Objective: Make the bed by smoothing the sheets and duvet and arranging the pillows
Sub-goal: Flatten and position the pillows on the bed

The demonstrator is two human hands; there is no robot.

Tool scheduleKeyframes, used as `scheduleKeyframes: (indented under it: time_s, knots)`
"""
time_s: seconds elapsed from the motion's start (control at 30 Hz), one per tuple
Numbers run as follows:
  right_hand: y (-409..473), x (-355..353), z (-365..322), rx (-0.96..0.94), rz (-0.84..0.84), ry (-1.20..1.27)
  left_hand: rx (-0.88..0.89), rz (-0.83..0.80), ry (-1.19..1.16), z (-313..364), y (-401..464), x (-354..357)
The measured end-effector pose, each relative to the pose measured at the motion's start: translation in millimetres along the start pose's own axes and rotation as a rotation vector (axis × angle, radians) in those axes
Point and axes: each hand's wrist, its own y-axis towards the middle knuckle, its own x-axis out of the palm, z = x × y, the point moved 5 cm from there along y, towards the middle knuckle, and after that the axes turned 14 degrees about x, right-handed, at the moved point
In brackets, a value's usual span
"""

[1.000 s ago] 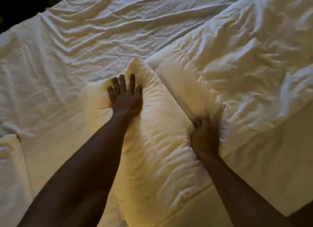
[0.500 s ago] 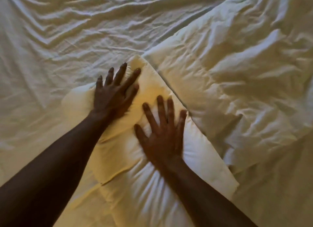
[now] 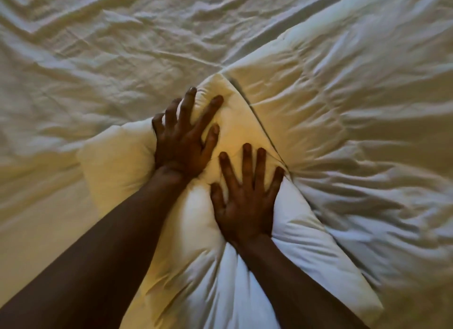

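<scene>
A white pillow (image 3: 117,166) lies diagonally on the bed in front of me, its far corner pointing away. My left hand (image 3: 183,142) presses flat on the pillow's far part, fingers spread and straight. My right hand (image 3: 245,201) presses flat on the pillow's middle, fingers spread, and the filling dents under the palm. A thick wrinkled white duvet (image 3: 355,132) lies against the pillow's right edge. The wrinkled white sheet (image 3: 98,58) covers the mattress to the left and beyond.
Bedding fills the whole view. Deep creases run across the sheet at the top left. The duvet bulges higher than the sheet on the right side.
My right hand came off the pillow's right edge and now lies flat on its middle. Both hands have pushed slightly further along the pillow, and the view has moved closer.
</scene>
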Motion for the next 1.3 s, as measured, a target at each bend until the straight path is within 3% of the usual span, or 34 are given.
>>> scheduleKeyframes:
  time_s: [0.27, 0.37, 0.47, 0.57, 0.7, 1.07, 1.3]
  knots:
    - [-11.4, -25.5, 2.6, -0.034, -0.041, -0.016, 0.006, -0.009, 0.028, 7.9, -12.3, -26.7]
    - [-33.0, -59.7, -16.2, 0.075, -0.135, 0.066, -0.003, -0.047, -0.074, 11.6, -22.6, -49.3]
    - [-109.5, -82.9, -60.5, -0.106, -0.186, 0.15, 0.065, -0.102, -0.149, 7.9, -51.1, -74.0]
    - [-164.8, -72.6, -64.8, -0.207, -0.204, 0.123, 0.093, -0.068, -0.011, -17.0, -107.0, -95.2]
    - [-186.4, -51.0, -18.8, -0.2, -0.216, 0.011, -0.102, -0.111, -0.022, -41.4, -151.6, -91.8]
    - [-166.4, 23.2, -11.8, -0.248, -0.079, -0.058, -0.292, 0.045, 0.029, -48.3, -136.4, -16.5]
    - [-165.0, 20.9, -13.5, -0.27, -0.03, -0.014, -0.299, 0.059, 0.022, -46.5, -133.9, -26.7]
